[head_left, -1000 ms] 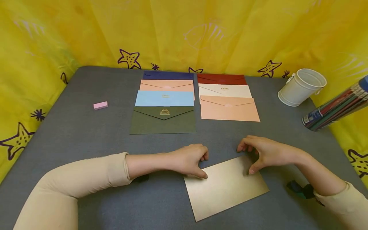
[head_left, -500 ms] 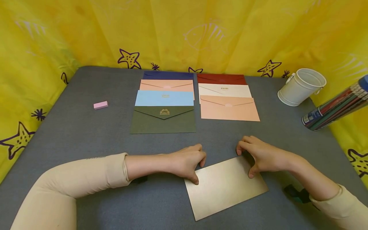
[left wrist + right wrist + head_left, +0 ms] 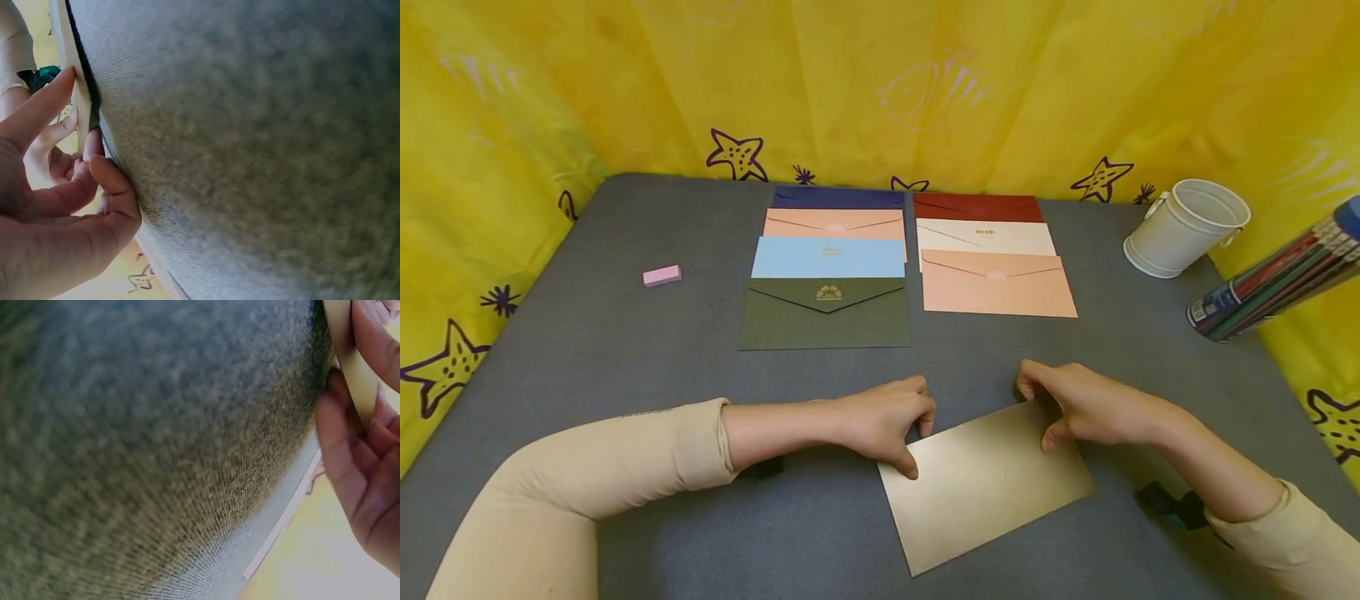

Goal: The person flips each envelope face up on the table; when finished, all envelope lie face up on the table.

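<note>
A plain gold envelope (image 3: 985, 487) lies at a slant on the grey table near the front, its right side slightly raised. My left hand (image 3: 883, 425) pinches its far left corner, thumb on top and fingertips under the edge, as the left wrist view shows of the envelope (image 3: 80, 103). The far right corner is held by my right hand (image 3: 1101, 408) between thumb and curled fingers. From the right wrist view the envelope (image 3: 355, 375) shows edge-on, with fingers beneath it.
Overlapping envelopes lie beyond in two columns: a dark green one (image 3: 827, 325) fronts the left column, a peach one (image 3: 1000, 287) the right. A pink eraser (image 3: 662, 276) lies left. White bucket (image 3: 1180, 233) and pencil tube (image 3: 1270, 283) stand right. Yellow curtain (image 3: 850, 83) hangs behind.
My left thumb has moved left and down to the gold envelope's corner. My right fingers have closed on the other corner, and the envelope's right side has risen slightly.
</note>
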The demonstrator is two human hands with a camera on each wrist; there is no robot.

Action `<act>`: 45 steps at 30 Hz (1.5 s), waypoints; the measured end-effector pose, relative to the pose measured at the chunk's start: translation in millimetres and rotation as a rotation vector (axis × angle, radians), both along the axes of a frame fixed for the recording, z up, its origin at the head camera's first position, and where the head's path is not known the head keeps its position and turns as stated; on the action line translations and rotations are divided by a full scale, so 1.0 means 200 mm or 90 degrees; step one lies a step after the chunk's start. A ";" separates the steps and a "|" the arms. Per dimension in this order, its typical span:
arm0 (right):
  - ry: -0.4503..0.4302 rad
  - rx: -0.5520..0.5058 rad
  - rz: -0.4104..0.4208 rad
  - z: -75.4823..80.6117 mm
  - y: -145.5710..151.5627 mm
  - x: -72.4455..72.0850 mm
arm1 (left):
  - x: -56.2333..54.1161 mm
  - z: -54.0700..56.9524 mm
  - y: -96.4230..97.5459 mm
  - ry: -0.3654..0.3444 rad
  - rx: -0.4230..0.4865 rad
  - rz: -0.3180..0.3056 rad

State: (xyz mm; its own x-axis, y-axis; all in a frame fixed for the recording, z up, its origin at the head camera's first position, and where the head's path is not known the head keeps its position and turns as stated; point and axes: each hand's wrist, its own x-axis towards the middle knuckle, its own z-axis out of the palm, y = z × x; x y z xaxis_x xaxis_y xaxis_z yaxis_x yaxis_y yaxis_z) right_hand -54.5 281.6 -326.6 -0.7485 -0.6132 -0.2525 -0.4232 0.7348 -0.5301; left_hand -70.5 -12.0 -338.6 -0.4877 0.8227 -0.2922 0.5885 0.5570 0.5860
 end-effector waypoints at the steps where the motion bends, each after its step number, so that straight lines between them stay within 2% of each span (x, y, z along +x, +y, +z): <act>1: 0.006 -0.013 0.000 0.00 0.00 0.00 | -0.01 0.00 0.00 -0.008 0.003 0.000; 4: 0.048 -0.050 -0.007 0.01 0.02 -0.02 | -0.05 0.01 -0.02 -0.041 0.016 0.000; 6: 0.075 -0.080 -0.017 0.02 0.04 -0.04 | -0.09 0.01 -0.03 -0.082 0.032 0.007; 9: 0.081 -0.131 -0.046 0.04 0.07 -0.08 | -0.16 0.01 -0.06 -0.153 0.073 0.031; 11: 0.071 -0.166 -0.068 0.04 0.09 -0.10 | -0.22 0.01 -0.07 -0.208 0.113 0.070; 13: 0.053 -0.201 -0.099 0.05 0.10 -0.12 | -0.27 0.01 -0.09 -0.243 0.152 0.118; 19: 0.033 -0.241 -0.209 0.08 0.14 -0.20 | -0.42 0.03 -0.13 -0.302 0.230 0.294; 21: 0.042 -0.238 -0.245 0.08 0.15 -0.23 | -0.46 0.03 -0.14 -0.332 0.260 0.333; 24: 0.038 -0.249 -0.301 0.09 0.17 -0.26 | -0.49 0.02 -0.15 -0.364 0.303 0.370; 29: 0.014 -0.311 -0.382 0.09 0.19 -0.31 | -0.52 0.02 -0.16 -0.367 0.351 0.422; 33: -0.072 -0.475 -0.444 0.09 0.19 -0.34 | -0.55 0.03 -0.16 -0.361 0.389 0.453; 36: -0.142 -0.590 -0.462 0.08 0.20 -0.35 | -0.56 0.03 -0.15 -0.345 0.416 0.479; 39: -0.180 -0.625 -0.461 0.06 0.21 -0.36 | -0.57 0.03 -0.15 -0.330 0.433 0.502; 45: -0.215 -0.669 -0.468 0.05 0.22 -0.37 | -0.59 0.04 -0.14 -0.311 0.445 0.558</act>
